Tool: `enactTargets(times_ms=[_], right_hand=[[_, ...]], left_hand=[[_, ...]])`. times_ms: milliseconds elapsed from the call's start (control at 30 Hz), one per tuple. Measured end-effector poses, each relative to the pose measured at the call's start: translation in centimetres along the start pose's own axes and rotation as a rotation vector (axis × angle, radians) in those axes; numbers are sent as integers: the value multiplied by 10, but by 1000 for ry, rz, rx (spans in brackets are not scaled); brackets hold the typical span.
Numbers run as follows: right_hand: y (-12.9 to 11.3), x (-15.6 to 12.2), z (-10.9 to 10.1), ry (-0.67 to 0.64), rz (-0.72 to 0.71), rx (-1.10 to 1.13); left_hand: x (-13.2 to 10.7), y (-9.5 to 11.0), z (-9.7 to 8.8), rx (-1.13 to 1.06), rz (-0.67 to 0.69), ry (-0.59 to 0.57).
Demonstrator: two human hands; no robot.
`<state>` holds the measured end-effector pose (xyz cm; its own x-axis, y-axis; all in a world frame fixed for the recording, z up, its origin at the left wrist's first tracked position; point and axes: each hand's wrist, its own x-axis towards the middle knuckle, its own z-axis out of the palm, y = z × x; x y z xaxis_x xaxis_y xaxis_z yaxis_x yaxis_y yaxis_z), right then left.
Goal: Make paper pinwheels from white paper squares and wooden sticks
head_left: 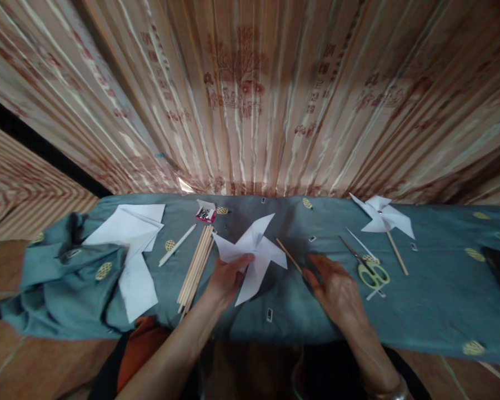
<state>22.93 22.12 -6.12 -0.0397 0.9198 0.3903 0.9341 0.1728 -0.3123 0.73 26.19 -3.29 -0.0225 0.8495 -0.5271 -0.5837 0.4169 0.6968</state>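
Note:
A white paper pinwheel [263, 251] with folded blades is pinched at its centre by my left hand [229, 278], thumb on top; the fingers beneath are partly hidden. To its right, my right hand [335, 286] grips the lower end of a thin wooden stick [289, 255] between thumb and fingers. The stick's free end points up and left, close to the pinwheel but apart from it. Left of the pinwheel lies a bundle of wooden sticks [195, 269]. Behind the bundle stands an open small red box [205, 213] with small shiny pieces inside.
Far left on the green cloth [291, 328] lie white paper sheets [139, 266] and a pale pencil-like stick [177, 246]. On the right are green-handled scissors [373, 272], thin white strips [361, 244], and another pinwheel on a stick [383, 216]. A patterned curtain [250, 111] hangs behind.

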Motion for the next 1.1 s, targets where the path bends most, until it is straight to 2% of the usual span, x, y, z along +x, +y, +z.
enactTargets(times_ms=[67, 133, 233, 300, 433, 667, 900, 1100], right_hand=[[-11, 3, -9, 120, -22, 147], [-29, 6, -13, 169, -65, 327], [-53, 6, -7, 148, -100, 374], [-59, 5, 1, 97, -101, 375], [-56, 2, 10, 15, -77, 407], [-53, 2, 11, -71, 43, 533], [-54, 4, 14, -84, 144, 680], [-52, 5, 11, -103, 136, 697]], left_hand=[[-2, -5, -1, 24, -12, -4], [-4, -12, -1, 47, -16, -18], [-6, -20, 1, 46, -29, -33], [-8, -23, 1, 41, -50, -39], [-10, -23, 2, 57, -89, -52], [-10, -25, 2, 55, -105, -44], [-11, -24, 2, 64, -109, -44], [-9, -26, -1, 73, -97, -62]])
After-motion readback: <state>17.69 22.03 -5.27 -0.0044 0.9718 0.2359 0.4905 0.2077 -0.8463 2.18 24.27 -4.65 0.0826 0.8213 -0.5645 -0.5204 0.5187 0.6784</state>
